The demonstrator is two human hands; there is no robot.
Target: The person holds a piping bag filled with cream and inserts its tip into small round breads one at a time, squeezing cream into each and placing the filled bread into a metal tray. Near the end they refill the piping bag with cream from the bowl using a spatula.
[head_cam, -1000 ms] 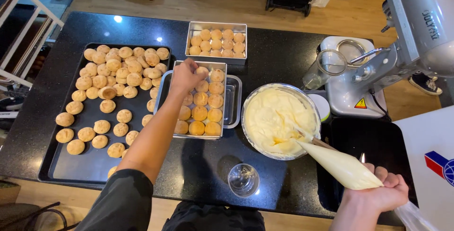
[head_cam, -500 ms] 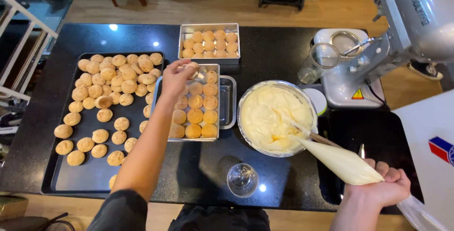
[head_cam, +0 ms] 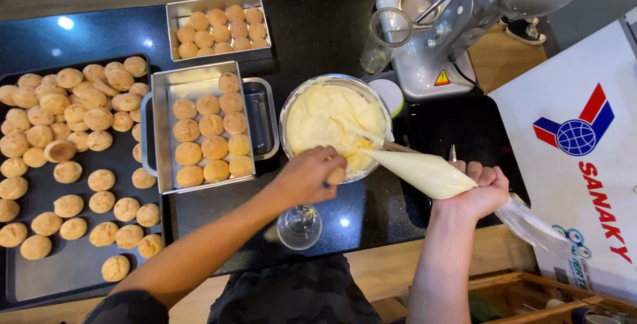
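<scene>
— Nearest you, what's going on with the hands?

— The left hand point(head_cam: 310, 177) pinches one puff point(head_cam: 337, 175) between its fingertips, at the near rim of the bowl point(head_cam: 290, 102). The right hand point(head_cam: 479, 190) is closed around the piping bag point(head_cam: 418, 172), whose tip points at that puff.

— How would you fill it well?

— I'd hold the puff steady and light so the shell doesn't crack, set the tip into its underside, and squeeze from the back of the bag, stopping once it feels heavy. Working over the bowl of cream point(head_cam: 332, 118) should catch drips.

— And farther out?

— The small glass point(head_cam: 299, 226) stands close on the tabletop point(head_cam: 318, 25). Beyond are the near pan point(head_cam: 162, 131) of puffs, the big tray point(head_cam: 73, 271) at left, the far pan point(head_cam: 174, 12), and the mixer point(head_cam: 458, 25).
</scene>
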